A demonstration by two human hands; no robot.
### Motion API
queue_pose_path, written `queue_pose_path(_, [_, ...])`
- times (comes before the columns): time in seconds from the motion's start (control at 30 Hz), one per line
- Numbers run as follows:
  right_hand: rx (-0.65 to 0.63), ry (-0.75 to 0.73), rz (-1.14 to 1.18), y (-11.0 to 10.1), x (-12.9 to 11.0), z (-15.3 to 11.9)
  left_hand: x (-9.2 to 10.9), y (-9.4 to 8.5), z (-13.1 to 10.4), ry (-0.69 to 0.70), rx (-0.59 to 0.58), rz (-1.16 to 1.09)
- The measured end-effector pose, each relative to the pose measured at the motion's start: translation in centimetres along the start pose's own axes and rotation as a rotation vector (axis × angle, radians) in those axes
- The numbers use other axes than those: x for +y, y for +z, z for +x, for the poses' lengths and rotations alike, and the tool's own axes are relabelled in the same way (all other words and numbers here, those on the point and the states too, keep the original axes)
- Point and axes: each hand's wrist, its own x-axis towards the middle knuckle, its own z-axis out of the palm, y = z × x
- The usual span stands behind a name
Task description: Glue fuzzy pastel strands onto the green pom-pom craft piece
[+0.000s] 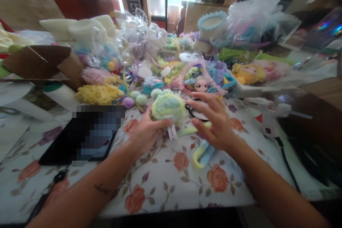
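My left hand (149, 130) is closed around a fuzzy pale green and yellow round plush piece (167, 107), with the thumb pressed on its lower front. A white fabric label (172, 132) with dark print hangs from its bottom edge. My right hand (213, 121), fingers spread and slightly curled, is just right of the plush piece and appears to hold nothing. Behind its fingers lies a black-rimmed object (190, 110), partly hidden. A yellow and blue fuzzy strip (204, 154) is on the flowered tablecloth (165, 171) below my right palm.
A tablet (61, 139) lies at left, its screen blurred out. On the right are a white glue gun (269, 114) and its black cord (287, 165). Pompoms, yellow fuzzy yarn (100, 94), a doll face (202, 85) and plastic bags (256, 17) crowd the back.
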Motion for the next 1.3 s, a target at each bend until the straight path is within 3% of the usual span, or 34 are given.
queue_pose_path(0.1, [-0.172, -0.189, -0.122, 1.7, -0.8, -0.8, 0.1, -0.1, -0.2, 0.014, -0.05, -0.015])
queue_pose_path(0.2, [-0.248, -0.26, -0.181, 2.5, -0.5, -1.3, 0.1, -0.2, -0.2, 0.011, -0.055, -0.028])
queue_pose_path(0.57, [-0.051, -0.261, -0.075, 2.3, -0.6, -1.3, 0.0, 0.0, -0.1, 0.04, 0.045, -0.002])
queue_pose_path(0.77, [-0.181, -0.21, -0.155, 2.7, -0.4, -1.4, -0.2, -0.1, -0.3, 0.087, 0.039, 0.031])
queue_pose_path(1.13, [-0.025, -0.266, -0.122, 2.5, -0.6, -1.3, -0.4, -0.3, 0.0, 0.144, 0.028, 0.056])
queue_pose_path(1.3, [-0.171, -0.247, -0.182, 2.7, -0.8, -1.3, -0.4, -0.1, -0.1, 0.126, 0.0, 0.019])
